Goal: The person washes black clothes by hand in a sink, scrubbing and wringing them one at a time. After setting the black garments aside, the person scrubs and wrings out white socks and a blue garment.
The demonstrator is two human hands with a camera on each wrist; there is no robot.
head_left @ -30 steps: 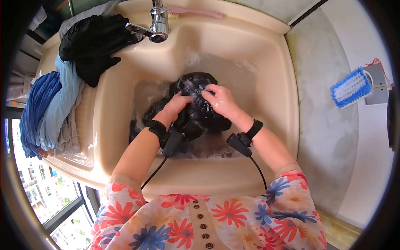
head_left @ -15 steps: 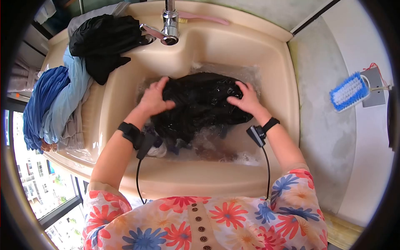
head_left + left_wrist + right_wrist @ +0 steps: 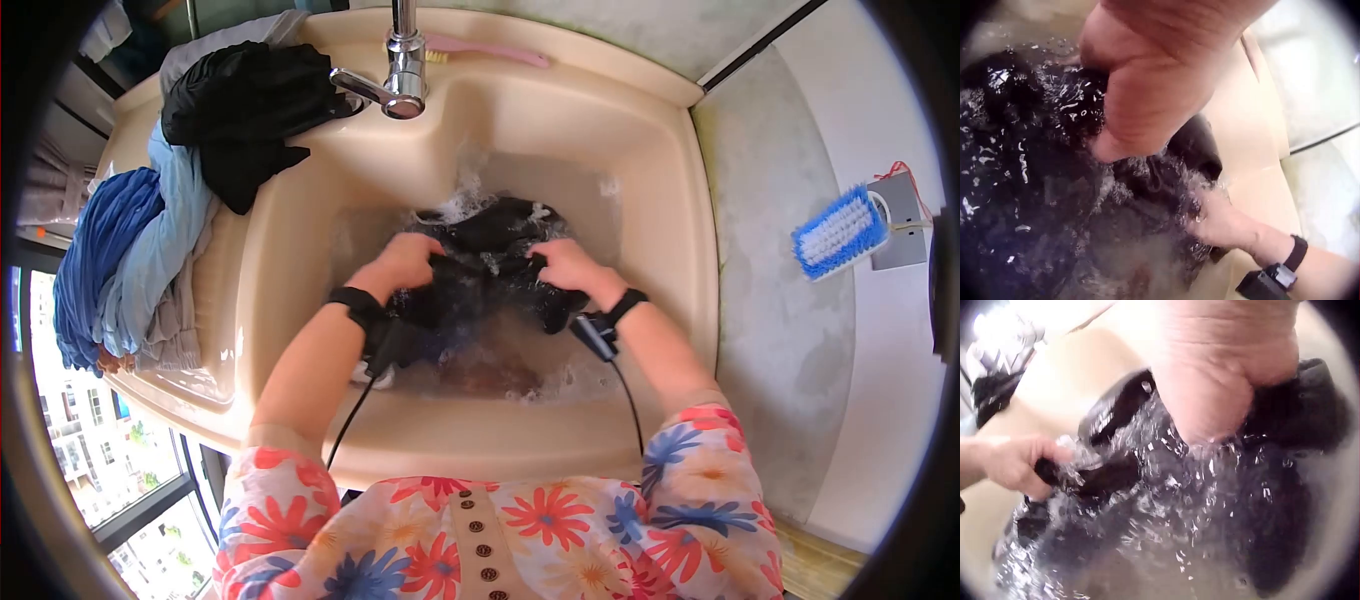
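A wet black garment (image 3: 490, 232) lies bunched and partly under the cloudy water of the sink (image 3: 660, 300). My left hand (image 3: 403, 263) grips its left part; in the right wrist view the thumb and fingers of the left hand (image 3: 1019, 464) pinch a dark fold. The right part is held by my right hand (image 3: 575, 270), fingers curled into the cloth. The right hand's fingertips are hidden by cloth and splashing water in the left wrist view. A small white cloth (image 3: 375, 376) shows at the sink's near left.
A chrome faucet (image 3: 405, 75) stands over the sink's back edge, beside a pink brush (image 3: 490, 50). Black cloth (image 3: 245, 100), a blue garment (image 3: 105, 255) and a light-blue one (image 3: 165, 235) lie on the left ledge. A blue-and-white scrub brush (image 3: 840, 232) hangs at the right wall.
The hands were close together on the bunched garment, then spread apart over it as it lay wide. Now they have drawn in again and grip it, with the cloth more bunched and water splashing.
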